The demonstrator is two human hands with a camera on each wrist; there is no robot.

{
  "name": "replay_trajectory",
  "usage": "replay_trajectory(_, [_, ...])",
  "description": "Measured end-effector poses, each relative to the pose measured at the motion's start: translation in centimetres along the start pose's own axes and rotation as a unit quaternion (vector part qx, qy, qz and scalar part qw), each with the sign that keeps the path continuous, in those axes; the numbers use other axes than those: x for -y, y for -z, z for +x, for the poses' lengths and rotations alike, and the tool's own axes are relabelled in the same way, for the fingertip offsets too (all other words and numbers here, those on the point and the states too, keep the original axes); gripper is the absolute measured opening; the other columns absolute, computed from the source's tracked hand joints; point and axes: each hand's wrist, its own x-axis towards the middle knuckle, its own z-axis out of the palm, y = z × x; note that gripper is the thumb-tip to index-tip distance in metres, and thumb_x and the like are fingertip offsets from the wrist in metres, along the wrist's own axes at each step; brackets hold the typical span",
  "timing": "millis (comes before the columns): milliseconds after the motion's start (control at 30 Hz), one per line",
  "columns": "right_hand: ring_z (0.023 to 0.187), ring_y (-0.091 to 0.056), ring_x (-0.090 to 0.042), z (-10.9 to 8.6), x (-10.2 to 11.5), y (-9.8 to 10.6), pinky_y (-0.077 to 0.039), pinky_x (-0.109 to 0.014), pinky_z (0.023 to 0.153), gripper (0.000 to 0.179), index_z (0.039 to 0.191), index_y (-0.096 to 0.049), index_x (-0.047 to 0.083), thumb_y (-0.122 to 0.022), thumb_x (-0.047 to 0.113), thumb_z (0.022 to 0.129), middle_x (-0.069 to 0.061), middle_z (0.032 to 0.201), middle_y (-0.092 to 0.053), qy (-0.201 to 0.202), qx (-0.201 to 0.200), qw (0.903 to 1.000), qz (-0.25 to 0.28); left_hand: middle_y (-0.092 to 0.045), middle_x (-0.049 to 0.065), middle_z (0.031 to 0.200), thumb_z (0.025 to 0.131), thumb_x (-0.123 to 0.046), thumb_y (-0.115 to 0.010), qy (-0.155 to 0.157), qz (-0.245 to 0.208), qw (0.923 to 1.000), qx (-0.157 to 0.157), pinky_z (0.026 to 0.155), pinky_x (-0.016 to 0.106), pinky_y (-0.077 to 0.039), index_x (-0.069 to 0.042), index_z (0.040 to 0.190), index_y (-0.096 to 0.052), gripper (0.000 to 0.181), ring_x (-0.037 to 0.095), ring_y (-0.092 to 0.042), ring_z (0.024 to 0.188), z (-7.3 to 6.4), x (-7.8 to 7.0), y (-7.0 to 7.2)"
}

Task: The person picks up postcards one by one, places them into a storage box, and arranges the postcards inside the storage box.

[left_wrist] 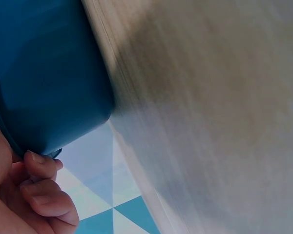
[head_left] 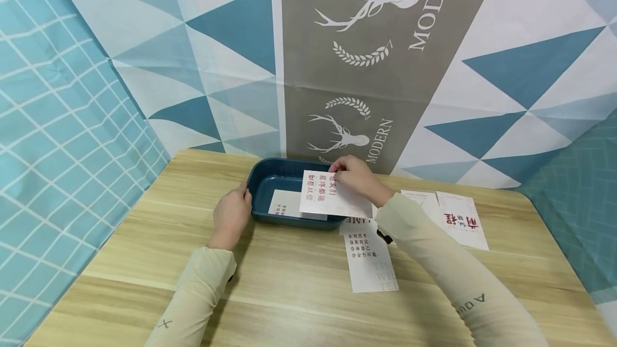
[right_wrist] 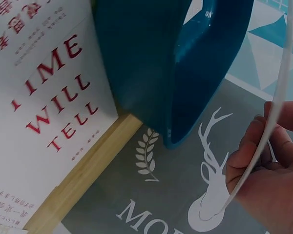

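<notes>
A dark blue oblong dish [head_left: 261,180] with rounded corners stands near the table's back edge. My left hand [head_left: 231,212] grips its left end; in the left wrist view, curled fingers [left_wrist: 48,197] meet the rim. Above the dish's right part, my right hand [head_left: 359,180] pinches a white card [head_left: 322,205] with red lettering by its far right corner. Edge-on, that card shows as a thin curved strip in the right wrist view. Another white card [head_left: 284,201] lies inside the dish, partly hidden by the held one.
A printed card [head_left: 371,269] lies on the wooden table [head_left: 289,293] in front of the dish. More cards [head_left: 465,224] overlap at the right, partly behind my right sleeve. Patterned cloth [head_left: 231,58] hangs behind the table; blue checked cloth [head_left: 62,122] is at the left.
</notes>
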Motion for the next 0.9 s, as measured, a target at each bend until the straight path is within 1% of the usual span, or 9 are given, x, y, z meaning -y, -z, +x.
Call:
replay_trajectory(267, [0.086, -0.049, -0.022, 1.1, 0.4, -1.3, -0.038, -0.03, 0.078, 0.023, 0.093, -0.067, 0.003, -0.049, 0.004, 0.08, -0.01, 0.092, -0.058, 0.003, 0.004, 0.9999, 0.012, -0.066, 0.025, 0.105, 0.097, -0.019, -0.043, -0.002, 0.001, 1.0, -0.005, 0.068, 0.052, -0.051, -0.004, 0.132, -0.053, 0.039, 0.04, -0.065, 0.085, 0.0, 0.1, 0.0])
replay_trajectory(300, [0.083, -0.049, -0.021, 1.1, 0.5, -1.4, -0.038, -0.03, 0.077, 0.022, 0.091, -0.067, 0.004, -0.049, 0.005, 0.078, -0.009, 0.09, -0.058, 0.01, -0.001, 0.9999, 0.012, -0.066, 0.025, 0.105, 0.097, -0.019, -0.043, -0.001, 0.001, 1.0, -0.005, 0.067, 0.052, -0.051, -0.004, 0.132, -0.053, 0.039, 0.04, -0.065, 0.085, 0.0, 0.1, 0.0])
replay_trajectory(333, [0.083, -0.049, -0.021, 1.2, 0.5, -1.6, -0.038, -0.031, 0.078, 0.021, 0.09, -0.066, 0.004, -0.049, 0.004, 0.078, -0.009, 0.089, -0.057, 0.012, -0.002, 0.9998, 0.015, -0.066, 0.025, 0.106, 0.097, -0.019, -0.043, 0.0, 0.001, 1.0, -0.005, 0.067, 0.052, -0.051, -0.004, 0.132, -0.053, 0.039, 0.04, -0.065, 0.085, 0.0, 0.1, 0.0])
replay_trajectory(367, [0.083, -0.049, -0.021, 1.3, 0.6, -1.7, -0.039, -0.033, 0.084, 0.021, 0.09, -0.066, 0.004, -0.049, 0.005, 0.078, -0.009, 0.089, -0.058, 0.014, -0.003, 0.9998, 0.015, -0.066, 0.025, 0.106, 0.097, -0.019, -0.043, 0.001, 0.0, 1.0, -0.005, 0.067, 0.052, -0.051, -0.004, 0.132, -0.053, 0.039, 0.04, -0.065, 0.086, 0.0, 0.1, 0.0])
replay_trajectory(500, [0.084, -0.05, -0.021, 1.5, 0.8, -2.1, -0.039, -0.036, 0.086, 0.021, 0.091, -0.067, 0.004, -0.049, 0.005, 0.079, -0.009, 0.09, -0.059, 0.018, -0.003, 0.9997, 0.017, -0.066, 0.025, 0.107, 0.097, -0.018, -0.043, 0.002, 0.001, 1.0, -0.007, 0.068, 0.052, -0.051, -0.004, 0.131, -0.054, 0.039, 0.04, -0.065, 0.087, 0.0, 0.1, 0.0])
replay_trajectory(533, [0.086, -0.05, -0.022, 1.7, 0.8, -2.2, -0.038, -0.036, 0.088, 0.022, 0.093, -0.067, 0.004, -0.049, 0.005, 0.08, -0.01, 0.093, -0.059, 0.012, 0.002, 0.9998, 0.018, -0.066, 0.025, 0.107, 0.097, -0.018, -0.043, 0.002, 0.001, 1.0, -0.007, 0.068, 0.052, -0.051, -0.004, 0.131, -0.054, 0.039, 0.04, -0.065, 0.087, 0.0, 0.1, 0.0])
replay_trajectory(633, [0.087, -0.05, -0.021, 1.7, 1.1, -2.5, -0.038, -0.031, 0.079, 0.022, 0.096, -0.067, 0.004, -0.05, 0.005, 0.082, -0.01, 0.096, -0.059, 0.006, 0.005, 0.9999, 0.014, -0.066, 0.025, 0.108, 0.097, -0.018, -0.044, 0.003, -0.001, 1.0, -0.008, 0.07, 0.052, -0.051, -0.004, 0.131, -0.054, 0.038, 0.04, -0.065, 0.088, 0.0, 0.0, 0.1])
replay_trajectory(733, [0.087, -0.049, -0.02, 1.8, 1.4, -2.7, -0.037, -0.028, 0.077, 0.021, 0.097, -0.066, 0.005, -0.051, 0.006, 0.082, -0.009, 0.096, -0.058, 0.002, 0.005, 0.9999, 0.011, -0.065, 0.024, 0.11, 0.097, -0.018, -0.044, 0.004, -0.005, 0.9999, -0.009, 0.071, 0.052, -0.051, -0.004, 0.131, -0.054, 0.038, 0.04, -0.065, 0.089, 0.0, 0.0, 0.1])
replay_trajectory(900, [0.087, -0.049, -0.02, 1.9, 1.7, -3.1, -0.038, -0.028, 0.078, 0.021, 0.097, -0.066, 0.005, -0.051, 0.006, 0.083, -0.009, 0.096, -0.058, 0.0, 0.004, 0.9999, 0.014, -0.065, 0.024, 0.11, 0.097, -0.019, -0.044, 0.006, -0.005, 0.9999, -0.007, 0.071, 0.052, -0.051, -0.005, 0.131, -0.054, 0.039, 0.04, -0.065, 0.089, 0.0, 0.0, 0.0])
